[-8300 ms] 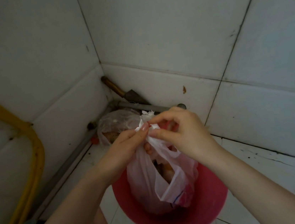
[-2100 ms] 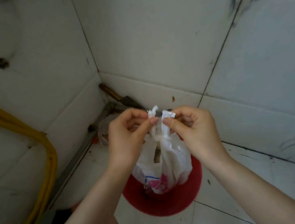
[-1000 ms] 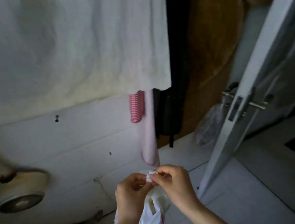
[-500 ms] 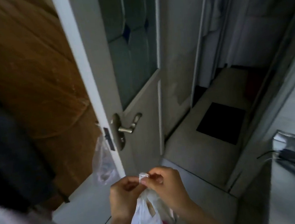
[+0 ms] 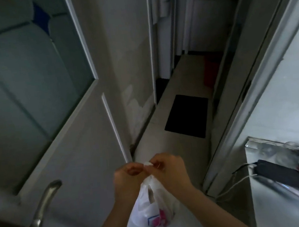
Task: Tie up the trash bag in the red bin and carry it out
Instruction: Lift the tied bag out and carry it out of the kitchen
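A white plastic trash bag (image 5: 149, 209) with pink and blue print hangs in front of me, lifted off the floor. My left hand (image 5: 127, 180) and my right hand (image 5: 169, 171) both pinch its knotted handles at the top, close together. The bag's lower part runs out of view at the bottom edge. The red bin is not in view.
An open white door (image 5: 69, 145) with a glass panel and a metal lever handle (image 5: 32, 220) stands at my left. A narrow hallway lies ahead with a black mat (image 5: 186, 116) on its floor. A metal shelf (image 5: 283, 164) with cables and a dark box is at the right.
I have turned away from the tiled corner and the red bin and moved to the doorway. The bag came up out of the bin with both hands on its knot.
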Action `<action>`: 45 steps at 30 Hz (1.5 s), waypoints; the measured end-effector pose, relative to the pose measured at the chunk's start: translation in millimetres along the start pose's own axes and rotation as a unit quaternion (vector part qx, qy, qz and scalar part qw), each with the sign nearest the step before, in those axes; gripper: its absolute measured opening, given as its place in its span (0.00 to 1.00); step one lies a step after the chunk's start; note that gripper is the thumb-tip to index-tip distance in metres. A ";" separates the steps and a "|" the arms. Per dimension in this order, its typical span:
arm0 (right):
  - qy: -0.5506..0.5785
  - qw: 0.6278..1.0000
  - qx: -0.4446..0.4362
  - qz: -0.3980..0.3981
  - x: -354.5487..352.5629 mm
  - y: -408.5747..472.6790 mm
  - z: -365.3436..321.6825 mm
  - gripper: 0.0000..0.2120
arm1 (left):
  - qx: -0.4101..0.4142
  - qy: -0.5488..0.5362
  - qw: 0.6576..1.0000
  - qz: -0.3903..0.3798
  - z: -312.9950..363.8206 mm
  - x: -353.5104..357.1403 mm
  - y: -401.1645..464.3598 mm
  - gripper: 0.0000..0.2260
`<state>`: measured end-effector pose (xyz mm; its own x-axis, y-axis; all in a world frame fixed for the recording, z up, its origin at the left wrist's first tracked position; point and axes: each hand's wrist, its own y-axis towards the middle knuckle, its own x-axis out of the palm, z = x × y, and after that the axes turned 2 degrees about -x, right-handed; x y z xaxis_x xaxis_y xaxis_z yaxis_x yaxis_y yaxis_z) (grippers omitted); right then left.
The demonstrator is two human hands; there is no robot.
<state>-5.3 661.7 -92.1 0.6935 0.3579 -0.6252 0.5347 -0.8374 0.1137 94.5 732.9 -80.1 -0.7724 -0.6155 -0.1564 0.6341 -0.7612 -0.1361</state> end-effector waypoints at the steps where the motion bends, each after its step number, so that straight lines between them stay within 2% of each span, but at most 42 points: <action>1: -0.004 1.000 0.004 0.009 0.5 19.9 8.2 0.15 | 0.006 -0.007 1.000 -0.001 3.0 8.0 20.3 0.03; 3: -0.001 0.999 0.022 0.030 0.6 59.0 22.3 0.17 | 0.015 0.005 1.000 -0.022 5.2 20.9 67.2 0.05; 7: 0.035 0.995 0.059 0.068 -3.2 136.2 41.8 0.12 | -0.012 0.022 0.998 -0.065 8.4 45.0 165.7 0.12; 13: 0.023 0.997 0.069 0.034 -14.7 258.5 81.0 0.08 | -0.021 0.025 0.996 -0.083 18.1 96.5 286.4 0.13; 18: 0.040 0.997 0.062 0.020 -17.5 378.4 129.4 0.08 | -0.037 0.036 0.998 -0.040 9.3 143.3 398.6 0.13; 22: 0.026 0.996 0.055 -0.061 -18.6 473.9 177.6 0.07 | -0.045 0.079 0.996 0.019 -1.7 185.8 483.6 0.13; 26: 0.003 0.991 0.045 -0.128 -14.2 552.2 215.9 0.11 | -0.064 0.124 0.989 0.041 -20.8 218.0 548.5 0.10; 30: 0.015 0.980 0.067 -0.189 12.4 607.3 258.3 0.15 | -0.120 0.142 0.980 0.068 -49.4 236.9 605.4 0.16; 34: 0.005 0.965 0.103 -0.239 52.2 654.5 300.5 0.06 | -0.218 0.138 0.963 0.081 -92.4 250.2 659.4 0.14; 37: 0.004 0.956 0.115 -0.268 89.6 685.2 339.1 0.08 | -0.274 0.129 0.949 0.091 -134.5 261.2 696.3 0.09; 41: -0.006 0.935 0.153 -0.321 144.0 717.3 399.1 0.09 | -0.311 0.135 0.935 0.103 -198.0 264.1 742.0 0.11; 45: 0.002 0.918 0.170 -0.360 199.1 737.8 448.9 0.10 | -0.363 0.114 0.914 0.139 -262.9 264.2 772.5 0.08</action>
<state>310.5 -70.3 -479.3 0.2221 0.8691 -0.4420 0.6741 -0.4644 -0.5744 389.5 36.0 -483.7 -0.6037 -0.6428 -0.4715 0.7245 -0.1956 -0.6609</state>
